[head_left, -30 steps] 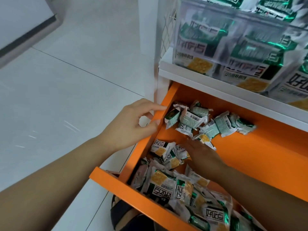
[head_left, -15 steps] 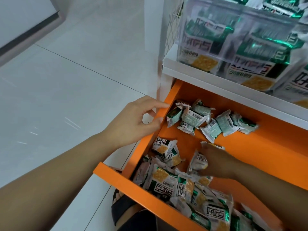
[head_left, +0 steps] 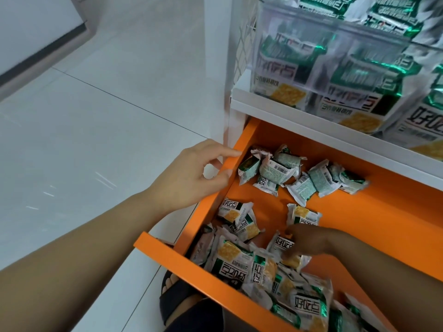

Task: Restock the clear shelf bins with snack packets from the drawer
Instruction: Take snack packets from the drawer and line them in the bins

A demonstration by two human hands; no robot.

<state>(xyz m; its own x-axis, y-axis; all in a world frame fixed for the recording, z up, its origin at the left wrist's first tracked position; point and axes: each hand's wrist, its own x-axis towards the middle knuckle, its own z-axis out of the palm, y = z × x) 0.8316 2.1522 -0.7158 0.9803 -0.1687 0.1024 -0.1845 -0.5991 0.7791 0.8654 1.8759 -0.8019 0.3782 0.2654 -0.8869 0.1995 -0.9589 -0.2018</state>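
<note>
My left grip holds the side wall of the orange drawer, while my right grip, dim in shadow, curls round a white-and-green snack packet inside, partly covering it.

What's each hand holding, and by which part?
The left hand pinches the drawer side rim; the right hand grips a snack packet at its right end.

Glossy pale floor tiles meet a white wall.
</note>
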